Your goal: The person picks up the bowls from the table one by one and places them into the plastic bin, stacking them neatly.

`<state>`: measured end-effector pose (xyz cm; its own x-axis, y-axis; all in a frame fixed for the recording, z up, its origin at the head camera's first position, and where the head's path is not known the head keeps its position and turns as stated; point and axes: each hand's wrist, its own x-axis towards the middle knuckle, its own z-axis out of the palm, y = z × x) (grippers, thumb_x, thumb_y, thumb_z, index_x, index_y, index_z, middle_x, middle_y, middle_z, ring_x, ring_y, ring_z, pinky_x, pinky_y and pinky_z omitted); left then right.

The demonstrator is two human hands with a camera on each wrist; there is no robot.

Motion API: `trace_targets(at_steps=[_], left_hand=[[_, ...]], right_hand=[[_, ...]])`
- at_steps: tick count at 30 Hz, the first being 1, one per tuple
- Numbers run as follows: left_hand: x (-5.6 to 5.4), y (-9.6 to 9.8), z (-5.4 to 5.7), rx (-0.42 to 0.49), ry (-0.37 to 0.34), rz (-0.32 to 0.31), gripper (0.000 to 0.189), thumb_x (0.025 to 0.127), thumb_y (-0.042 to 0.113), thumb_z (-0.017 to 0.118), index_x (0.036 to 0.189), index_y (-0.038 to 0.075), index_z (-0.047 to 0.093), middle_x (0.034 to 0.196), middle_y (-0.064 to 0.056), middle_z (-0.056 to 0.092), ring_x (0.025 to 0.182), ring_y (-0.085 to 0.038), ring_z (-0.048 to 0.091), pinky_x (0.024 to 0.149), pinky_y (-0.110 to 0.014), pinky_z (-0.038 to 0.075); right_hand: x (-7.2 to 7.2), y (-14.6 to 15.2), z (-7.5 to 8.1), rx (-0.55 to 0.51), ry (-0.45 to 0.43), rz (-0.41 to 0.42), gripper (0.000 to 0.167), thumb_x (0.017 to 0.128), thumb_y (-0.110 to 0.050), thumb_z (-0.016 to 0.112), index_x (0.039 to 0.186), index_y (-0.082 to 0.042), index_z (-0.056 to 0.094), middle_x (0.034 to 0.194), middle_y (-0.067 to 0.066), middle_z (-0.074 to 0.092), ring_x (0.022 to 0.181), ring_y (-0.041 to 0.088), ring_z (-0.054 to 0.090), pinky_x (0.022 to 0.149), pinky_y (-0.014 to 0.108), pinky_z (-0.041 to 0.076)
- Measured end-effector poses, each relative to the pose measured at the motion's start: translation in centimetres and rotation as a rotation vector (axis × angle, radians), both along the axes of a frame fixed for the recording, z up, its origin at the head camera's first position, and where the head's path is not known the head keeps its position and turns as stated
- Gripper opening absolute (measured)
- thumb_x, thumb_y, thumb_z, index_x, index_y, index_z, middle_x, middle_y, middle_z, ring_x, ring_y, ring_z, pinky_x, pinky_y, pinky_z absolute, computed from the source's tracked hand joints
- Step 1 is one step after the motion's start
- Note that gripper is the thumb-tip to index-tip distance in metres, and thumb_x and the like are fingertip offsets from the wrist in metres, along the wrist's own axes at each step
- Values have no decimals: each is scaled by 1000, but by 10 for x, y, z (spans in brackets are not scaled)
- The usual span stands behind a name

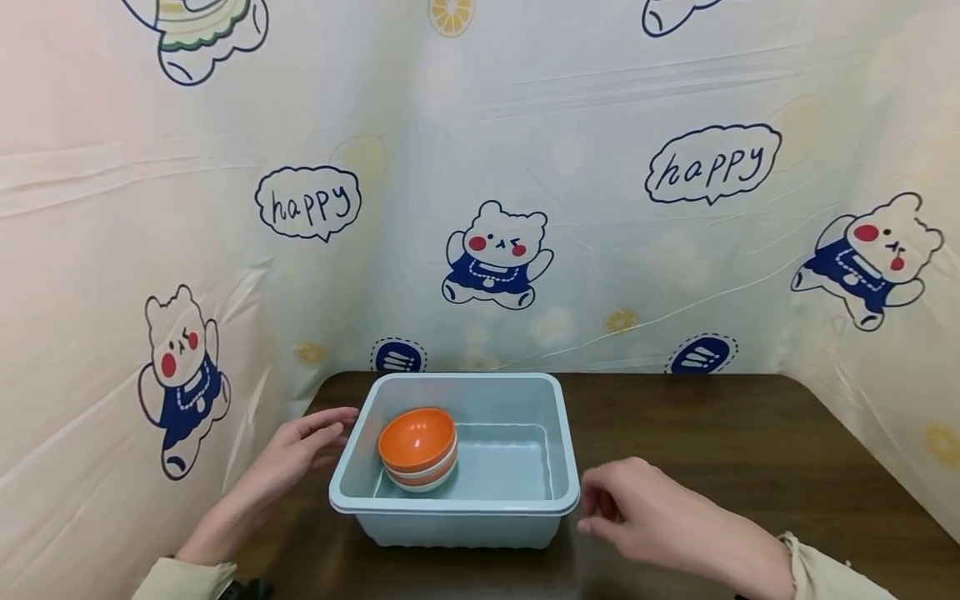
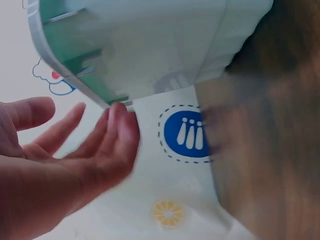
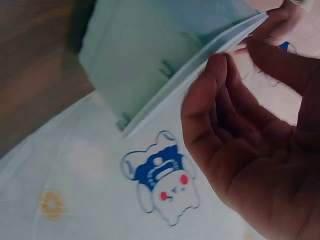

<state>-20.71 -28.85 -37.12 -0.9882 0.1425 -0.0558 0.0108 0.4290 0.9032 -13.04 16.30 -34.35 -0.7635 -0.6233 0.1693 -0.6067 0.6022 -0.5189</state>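
Observation:
A light blue plastic basin (image 1: 510,505) sits on the dark table in the head view. Inside it, toward the left, a stack of orange and white bowls (image 1: 417,442) leans slightly, an orange one on top. My left hand (image 1: 300,446) is beside the basin's left rim, fingers loosely bent; the left wrist view shows this hand (image 2: 95,150) with nothing in its grasp. By the front right corner is my right hand (image 1: 637,508), its fingers loosely curled and holding nothing. In the right wrist view its fingertips (image 3: 218,62) are close to the rim; contact is hard to tell.
The dark wooden table (image 1: 697,442) extends to the right of the basin. A pale printed curtain (image 1: 600,275) with bears and lettering hangs behind and along both sides of the table.

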Motion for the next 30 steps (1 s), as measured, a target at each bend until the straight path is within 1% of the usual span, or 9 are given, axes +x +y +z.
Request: trace_targets(at_steps=[3, 7, 11, 14, 19, 22, 23, 27, 30], left_hand=[[2, 0, 11, -86, 51, 3, 39, 113, 18, 49, 142, -6, 58, 126, -20, 68, 105, -27, 65, 89, -35, 58], [1, 3, 33, -156, 139, -43, 33, 112, 14, 51, 135, -7, 63, 115, -14, 69, 98, -24, 63, 82, -27, 58], [-7, 18, 59, -203, 238, -134, 32, 110, 11, 55, 135, -7, 63, 121, -19, 69, 97, -26, 65, 80, -26, 58], [-18, 37, 80, -228, 243, -210, 35, 110, 13, 55, 139, -5, 62, 126, -22, 68, 102, -30, 66, 86, -33, 58], [-42, 66, 108, -299, 185, -271, 44, 112, 22, 51, 150, 1, 56, 142, -22, 61, 124, -39, 60, 106, -55, 49], [-52, 81, 113, -378, 210, -238, 47, 112, 23, 49, 155, 5, 51, 154, -21, 53, 135, -42, 53, 110, -61, 44], [-54, 87, 112, -400, 236, -223, 48, 111, 21, 49, 156, 5, 49, 157, -21, 50, 132, -43, 54, 108, -60, 46], [-59, 107, 105, -536, 433, -133, 52, 107, 14, 49, 157, 3, 48, 160, -22, 44, 138, -45, 48, 112, -63, 41], [-59, 117, 97, -680, 556, -52, 54, 106, 18, 50, 159, 6, 46, 165, -24, 35, 151, -48, 29, 119, -69, 24]], right_hand=[[-1, 13, -4, 78, 50, -37, 18, 93, -24, 83, 87, -24, 65, 72, -20, 51, 65, -2, 49, 56, 24, 46], [-10, 31, -2, 191, 229, -180, 18, 92, -30, 83, 102, -23, 69, 89, -17, 60, 80, 4, 59, 64, 32, 54], [-31, 49, 6, 266, 362, -317, 29, 99, -28, 73, 121, -10, 72, 117, 7, 72, 108, 29, 69, 88, 52, 58], [-48, 57, 14, 316, 434, -379, 46, 105, -32, 63, 136, 1, 65, 137, 23, 64, 127, 44, 59, 106, 62, 46], [-69, 61, 26, 362, 502, -421, 61, 105, -46, 56, 147, 0, 58, 150, 28, 53, 138, 48, 47, 115, 66, 32], [-77, 57, 32, 361, 505, -439, 66, 105, -49, 56, 150, -1, 55, 154, 30, 47, 141, 50, 42, 116, 70, 27], [-79, 56, 34, 364, 497, -450, 68, 104, -50, 57, 151, -1, 54, 156, 31, 44, 143, 50, 40, 116, 71, 26], [-84, 51, 40, 371, 454, -499, 72, 104, -50, 57, 155, -1, 48, 161, 32, 35, 147, 53, 31, 117, 72, 21], [-91, 49, 43, 348, 446, -528, 73, 105, -50, 55, 158, -2, 44, 162, 32, 32, 148, 54, 27, 116, 73, 19]])
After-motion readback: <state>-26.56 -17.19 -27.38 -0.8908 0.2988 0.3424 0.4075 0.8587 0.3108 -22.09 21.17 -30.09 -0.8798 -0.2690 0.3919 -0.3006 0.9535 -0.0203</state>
